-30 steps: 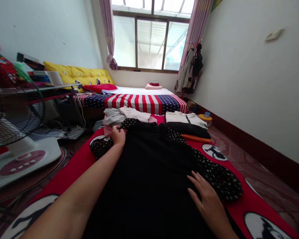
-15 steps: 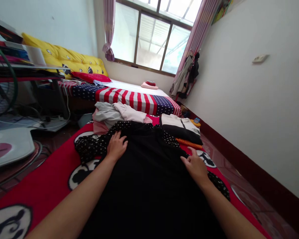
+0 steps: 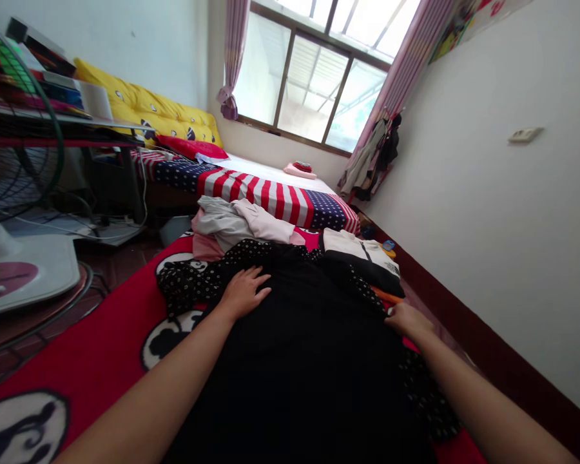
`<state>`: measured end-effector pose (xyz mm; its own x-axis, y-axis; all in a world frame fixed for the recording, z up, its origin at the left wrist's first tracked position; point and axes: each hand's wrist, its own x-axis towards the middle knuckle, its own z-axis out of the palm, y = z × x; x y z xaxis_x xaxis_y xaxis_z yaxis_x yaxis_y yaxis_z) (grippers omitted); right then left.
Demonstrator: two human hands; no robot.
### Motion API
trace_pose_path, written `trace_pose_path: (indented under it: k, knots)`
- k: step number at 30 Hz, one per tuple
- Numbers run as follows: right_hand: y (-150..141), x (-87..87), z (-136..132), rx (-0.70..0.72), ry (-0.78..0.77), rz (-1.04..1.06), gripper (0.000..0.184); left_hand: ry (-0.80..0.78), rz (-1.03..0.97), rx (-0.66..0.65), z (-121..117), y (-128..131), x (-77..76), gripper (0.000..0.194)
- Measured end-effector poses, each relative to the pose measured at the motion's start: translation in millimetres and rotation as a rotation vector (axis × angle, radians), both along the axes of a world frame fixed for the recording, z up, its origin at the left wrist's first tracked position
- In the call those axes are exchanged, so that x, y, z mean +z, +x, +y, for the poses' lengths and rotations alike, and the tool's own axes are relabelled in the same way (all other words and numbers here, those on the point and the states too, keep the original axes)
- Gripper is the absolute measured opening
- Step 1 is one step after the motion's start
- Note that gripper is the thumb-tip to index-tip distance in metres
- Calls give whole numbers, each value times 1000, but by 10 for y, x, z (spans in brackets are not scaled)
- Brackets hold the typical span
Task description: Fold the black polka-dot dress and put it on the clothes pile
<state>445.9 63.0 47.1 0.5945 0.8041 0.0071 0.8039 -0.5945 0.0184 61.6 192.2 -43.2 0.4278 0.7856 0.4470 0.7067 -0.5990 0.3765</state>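
A black garment with white-dotted sleeves lies spread on a red blanket with cartoon figures. My left hand rests flat on its upper left part, fingers stretched out, beside the dotted left sleeve. My right hand sits at the garment's right edge by the dotted right sleeve, fingers curled down onto the cloth; what they grip is hidden.
Beyond the garment lie crumpled grey and pink clothes and a folded black-and-white jacket. A bed with a flag-pattern cover stands behind. A floor fan and a laden table are left; a wall runs right.
My right hand has slid from the garment's middle right out to its right edge and curled. My left hand has shifted slightly down and flattened. The view has tilted.
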Motion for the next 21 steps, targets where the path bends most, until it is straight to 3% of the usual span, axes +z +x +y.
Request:
trace_pose_path:
  k: [3, 5, 7, 10, 12, 17, 21]
  knots:
    - [-379, 94, 254, 18, 10, -181, 32, -4, 9, -4, -10, 3, 6, 38]
    - [-678, 162, 488, 137, 124, -217, 39, -1, 17, 0, -16, 1, 12, 38]
    - [-957, 175, 737, 272, 248, -122, 35, 3, 20, -1, -21, -2, 16, 38]
    - [-1288, 61, 1111, 390, 363, 179, 26, -3, -11, -12, -26, -4, 21, 37]
    - [-1456, -67, 1344, 402, 386, 314, 33, -9, -36, -20, -31, -4, 29, 35]
    - [-1803, -299, 1761, 418, 434, 398, 65, 12, -129, -52, -63, 2, 73, 30]
    - [-2011, -350, 1920, 470, 369, 408, 66, 18, -153, -94, -87, 9, 110, 24]
